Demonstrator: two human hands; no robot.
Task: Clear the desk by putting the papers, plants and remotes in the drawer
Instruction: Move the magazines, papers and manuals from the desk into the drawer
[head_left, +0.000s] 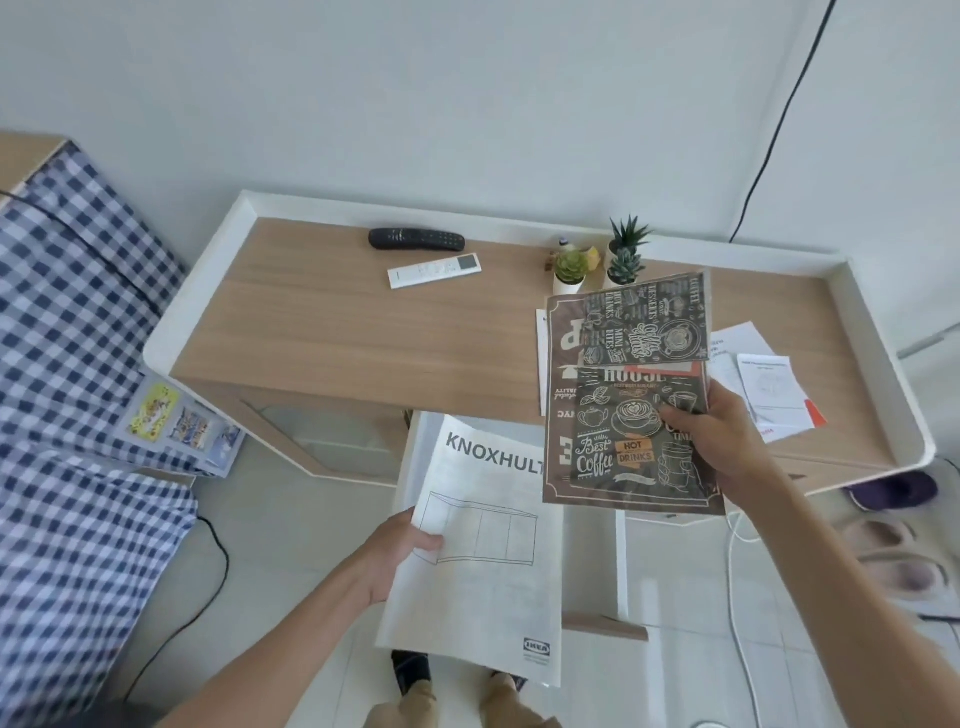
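Note:
My left hand grips a white assembly booklet by its left edge, over the open drawer below the desk front. My right hand holds a stack of dark coffee-themed menu sheets above the desk's front edge and the drawer. More white papers lie on the desk to the right. A black remote and a white remote lie at the back. Three small potted succulents stand at the back right of centre.
The desk has a raised white rim. A bed with a blue checked cover is at the left, with cards on its edge. A black cable runs down the wall. Slippers and a white cord lie on the floor at the right.

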